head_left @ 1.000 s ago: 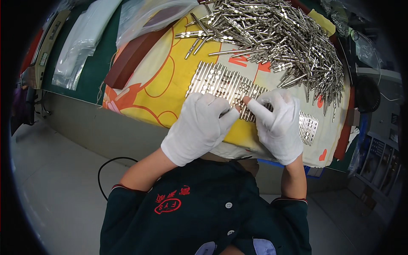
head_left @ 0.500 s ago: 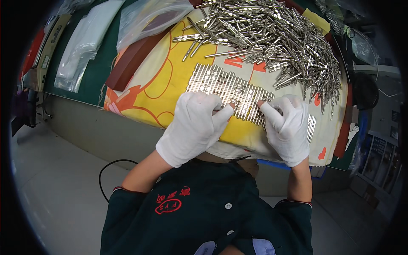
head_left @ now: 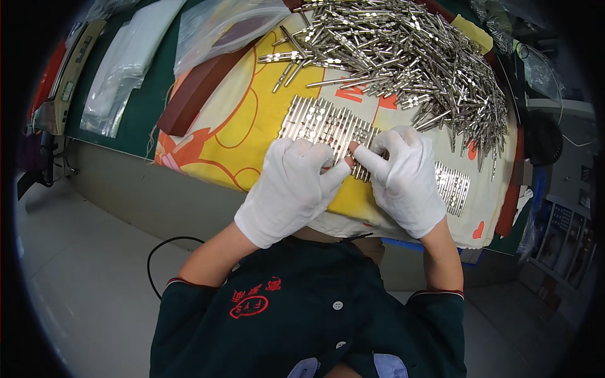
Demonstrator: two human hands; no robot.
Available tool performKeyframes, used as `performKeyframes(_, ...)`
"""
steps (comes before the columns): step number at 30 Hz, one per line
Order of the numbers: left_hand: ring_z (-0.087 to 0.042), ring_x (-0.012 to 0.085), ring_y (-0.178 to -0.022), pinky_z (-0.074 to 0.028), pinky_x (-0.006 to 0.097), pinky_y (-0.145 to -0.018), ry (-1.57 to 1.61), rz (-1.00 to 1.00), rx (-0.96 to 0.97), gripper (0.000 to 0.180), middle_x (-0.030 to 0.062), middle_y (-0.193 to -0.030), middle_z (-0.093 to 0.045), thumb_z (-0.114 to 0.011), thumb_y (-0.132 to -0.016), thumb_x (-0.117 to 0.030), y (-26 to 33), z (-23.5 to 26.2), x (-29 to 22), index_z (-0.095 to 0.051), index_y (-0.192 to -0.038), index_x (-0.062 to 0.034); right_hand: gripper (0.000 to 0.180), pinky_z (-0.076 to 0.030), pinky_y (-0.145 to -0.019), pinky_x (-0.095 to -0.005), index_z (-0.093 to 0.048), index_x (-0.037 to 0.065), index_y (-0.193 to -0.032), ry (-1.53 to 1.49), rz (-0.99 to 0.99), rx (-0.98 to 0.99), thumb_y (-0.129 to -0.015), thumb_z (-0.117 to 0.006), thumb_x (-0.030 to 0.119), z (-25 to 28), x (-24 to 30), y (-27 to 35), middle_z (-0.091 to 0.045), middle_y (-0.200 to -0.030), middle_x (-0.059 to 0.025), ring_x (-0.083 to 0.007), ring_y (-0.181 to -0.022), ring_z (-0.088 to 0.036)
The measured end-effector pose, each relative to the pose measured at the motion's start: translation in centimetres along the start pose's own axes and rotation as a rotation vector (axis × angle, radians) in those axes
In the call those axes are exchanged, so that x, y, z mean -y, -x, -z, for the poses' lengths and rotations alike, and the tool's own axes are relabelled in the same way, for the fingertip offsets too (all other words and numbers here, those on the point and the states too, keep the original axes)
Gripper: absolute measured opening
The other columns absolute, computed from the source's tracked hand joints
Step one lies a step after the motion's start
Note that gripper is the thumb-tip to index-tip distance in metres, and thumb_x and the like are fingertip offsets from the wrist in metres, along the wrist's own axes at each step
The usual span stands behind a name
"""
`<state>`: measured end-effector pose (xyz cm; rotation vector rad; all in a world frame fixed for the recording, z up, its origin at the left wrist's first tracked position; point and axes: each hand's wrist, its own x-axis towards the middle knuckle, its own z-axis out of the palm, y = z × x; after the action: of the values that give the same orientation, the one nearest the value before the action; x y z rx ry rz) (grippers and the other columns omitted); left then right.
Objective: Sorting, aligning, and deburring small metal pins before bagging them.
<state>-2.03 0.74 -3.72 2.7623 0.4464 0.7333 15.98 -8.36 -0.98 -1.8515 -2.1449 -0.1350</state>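
Slim silvery metal rods (head_left: pixel 318 120) with stepped, thicker sections lie side by side in a slanting row on a patterned cloth. My left hand (head_left: pixel 287 192), in a white glove with the thumb tip bare, is closed at the row's near edge, its fingers curled and thumb against the rods. Facing it, my right hand (head_left: pixel 406 183), gloved the same way, pinches at the row with bent fingers and bare thumb tip. My fingers hide part of the rods between them. To the right of my right hand lies another neat group of rods (head_left: pixel 452 189).
Beyond the row spreads a large loose heap of similar rods (head_left: pixel 403 57). A dark red bar (head_left: pixel 201 94) borders the cloth (head_left: pixel 236 135) at left. Clear plastic bags (head_left: pixel 129 57) lie on the green table (head_left: pixel 142 116). A yellow piece (head_left: pixel 472 33) sits behind the heap.
My right hand has moved left along the row, closer to my left hand. More of the rod group at the right now shows. My left hand has barely moved.
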Motion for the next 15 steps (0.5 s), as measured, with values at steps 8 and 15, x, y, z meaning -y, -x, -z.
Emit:
performKeyframes(8, -0.049, 0.0186, -0.08, -0.035, 0.034, -0.071, 0.019, 0.004, -0.001, 0.023, -0.0009, -0.087, -0.049, -0.076, -0.073, -0.009, -0.01, -0.02, -0.02, -0.068, -0.093, -0.0167, 0.026, -0.039, -0.072, -0.0384, -0.065, 0.013, -0.094, -0.034, -0.004, -0.011, -0.07, -0.063, 0.005, -0.13, -0.27, 0.12, -0.052, -0.086, -0.0034, -0.0236, -0.082, -0.051)
performKeyframes(15, -0.048, 0.0181, -0.077, -0.035, 0.034, -0.069, 0.012, -0.006, 0.021, 0.022, -0.0013, -0.083, -0.048, -0.076, -0.073, -0.008, -0.08, 0.09, 0.17, -0.068, -0.092, -0.0162, 0.021, -0.039, -0.072, -0.0386, -0.063, 0.012, -0.089, -0.008, -0.008, 0.012, -0.069, -0.063, 0.005, 0.34, -0.25, -0.19, -0.052, -0.085, -0.0032, -0.0238, -0.081, -0.05)
